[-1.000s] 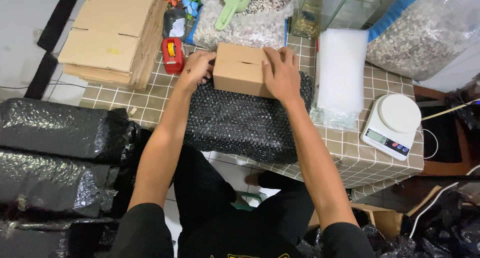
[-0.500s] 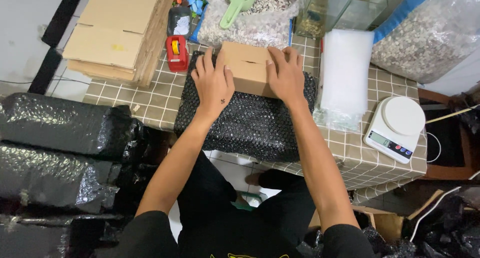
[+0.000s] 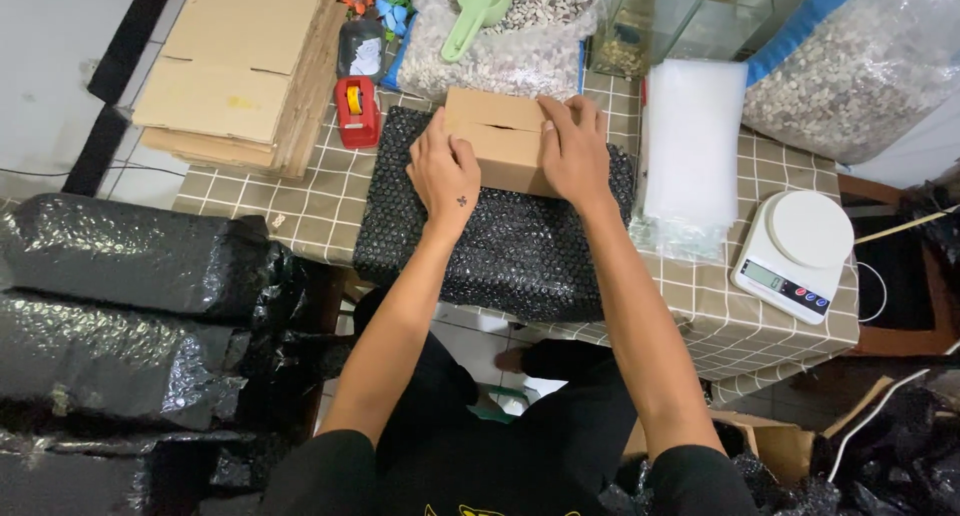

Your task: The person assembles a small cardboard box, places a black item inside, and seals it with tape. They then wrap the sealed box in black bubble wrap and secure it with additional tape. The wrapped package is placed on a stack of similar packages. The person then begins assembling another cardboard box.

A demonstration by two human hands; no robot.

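A small brown cardboard box [image 3: 497, 141] lies on a sheet of black bubble wrap [image 3: 500, 246] spread over the checked tablecloth. My left hand [image 3: 443, 171] rests flat against the box's near left side, fingers together and touching both box and wrap. My right hand [image 3: 572, 151] lies palm down on the box's right end, fingers spread over its top. Neither hand lifts the box off the wrap.
A stack of flattened cardboard [image 3: 245, 71] and a red tape dispenser [image 3: 357, 111] sit at the left. Bags of gravel [image 3: 500, 36], a green scoop [image 3: 478, 11], clear plastic bags [image 3: 690, 146] and a white scale [image 3: 795, 256] surround the box. Rolls of black bubble wrap [image 3: 130, 266] lie at the lower left.
My left hand has slid from the box's left end down onto its near side and the wrap. The box has shifted slightly toward me; the view has tilted a little.
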